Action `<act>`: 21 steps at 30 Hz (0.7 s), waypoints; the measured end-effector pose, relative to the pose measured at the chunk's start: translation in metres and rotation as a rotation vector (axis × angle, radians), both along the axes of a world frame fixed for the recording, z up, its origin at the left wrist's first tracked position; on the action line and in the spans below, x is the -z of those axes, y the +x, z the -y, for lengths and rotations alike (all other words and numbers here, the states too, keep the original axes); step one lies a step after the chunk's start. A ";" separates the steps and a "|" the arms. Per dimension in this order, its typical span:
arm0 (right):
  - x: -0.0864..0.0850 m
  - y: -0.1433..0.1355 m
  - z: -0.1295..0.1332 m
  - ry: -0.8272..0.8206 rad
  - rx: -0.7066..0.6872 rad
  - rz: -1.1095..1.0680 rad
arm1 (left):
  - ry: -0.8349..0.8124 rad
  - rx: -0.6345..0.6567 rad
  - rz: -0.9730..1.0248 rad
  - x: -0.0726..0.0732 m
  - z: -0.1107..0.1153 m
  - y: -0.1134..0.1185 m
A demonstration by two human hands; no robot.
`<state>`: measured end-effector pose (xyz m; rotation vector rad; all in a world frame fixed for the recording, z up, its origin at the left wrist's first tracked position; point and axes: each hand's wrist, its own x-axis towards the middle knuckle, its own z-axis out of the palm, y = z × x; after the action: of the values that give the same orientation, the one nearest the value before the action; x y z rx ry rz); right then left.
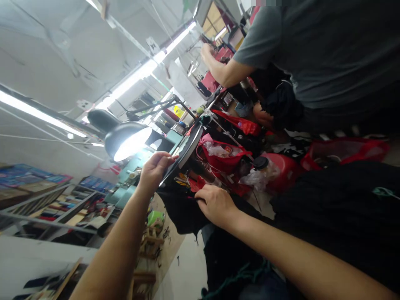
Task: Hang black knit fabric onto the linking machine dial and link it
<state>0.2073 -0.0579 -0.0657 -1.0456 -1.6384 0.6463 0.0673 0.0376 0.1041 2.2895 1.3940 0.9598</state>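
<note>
My left hand [155, 171] is raised at the near edge of the dark worktable [187, 148], its fingers pinched together. What they hold, if anything, is too small to make out. Lower and to the right, my right hand [216, 205] has its fingers closed on a piece of black fabric [184, 212], which hangs down between the two hands. A lamp [128, 139] with a black shade shines just beyond my left hand. Behind it is a pale green sewing machine [125, 193], partly hidden by the forearm.
A person in a grey shirt [331, 54] sits at the right, one arm reaching to a farther table. Red bags [225, 160] and a red container with a black cap [278, 171] stand below. Dark cloth [340, 208] is heaped at right; shelves [62, 208] stand left.
</note>
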 end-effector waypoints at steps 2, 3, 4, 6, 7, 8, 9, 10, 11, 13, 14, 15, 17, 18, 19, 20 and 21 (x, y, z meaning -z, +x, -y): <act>-0.002 0.000 -0.001 0.004 -0.015 -0.005 | -0.016 0.038 -0.032 0.004 -0.012 0.018; -0.002 0.001 -0.002 0.009 -0.023 -0.009 | -0.018 0.048 -0.048 0.006 -0.017 0.024; -0.002 0.001 -0.002 0.015 -0.029 -0.015 | -0.016 0.051 -0.064 0.008 -0.021 0.028; -0.001 0.003 -0.005 0.027 -0.038 -0.031 | 0.002 0.035 -0.105 0.007 -0.024 0.032; 0.000 0.004 -0.007 0.033 -0.043 -0.040 | 0.016 0.018 -0.127 0.006 -0.024 0.033; 0.001 0.005 -0.009 0.038 -0.049 -0.049 | 0.029 0.000 -0.150 0.004 -0.023 0.034; 0.002 0.006 -0.011 0.040 -0.055 -0.058 | 0.040 -0.018 -0.170 0.002 -0.022 0.036; 0.004 0.007 -0.015 0.040 -0.063 -0.067 | 0.046 -0.033 -0.186 0.000 -0.022 0.039; 0.005 0.007 -0.018 0.038 -0.069 -0.077 | 0.048 -0.043 -0.196 -0.001 -0.022 0.043; 0.006 0.008 -0.025 0.029 -0.081 -0.097 | 0.043 -0.050 -0.202 -0.002 -0.025 0.053; 0.007 0.008 -0.029 0.025 -0.089 -0.109 | 0.042 -0.052 -0.202 -0.001 -0.028 0.058; 0.007 0.008 -0.032 0.023 -0.099 -0.120 | 0.045 -0.055 -0.204 0.000 -0.030 0.064; 0.007 0.007 -0.036 0.022 -0.124 -0.140 | 0.057 -0.074 -0.215 0.003 -0.035 0.071; 0.007 0.006 -0.038 0.022 -0.137 -0.149 | 0.065 -0.088 -0.223 0.003 -0.036 0.074; 0.007 0.005 -0.039 0.023 -0.151 -0.156 | 0.074 -0.104 -0.231 0.003 -0.036 0.075; 0.007 0.005 -0.040 0.024 -0.165 -0.162 | 0.081 -0.119 -0.239 0.002 -0.036 0.075; 0.007 0.005 -0.041 0.025 -0.177 -0.169 | 0.084 -0.131 -0.247 0.001 -0.035 0.075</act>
<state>0.2123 -0.0168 -0.0732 -0.8112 -1.5974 0.8067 0.1426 0.0728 0.1026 2.4731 1.6493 0.8070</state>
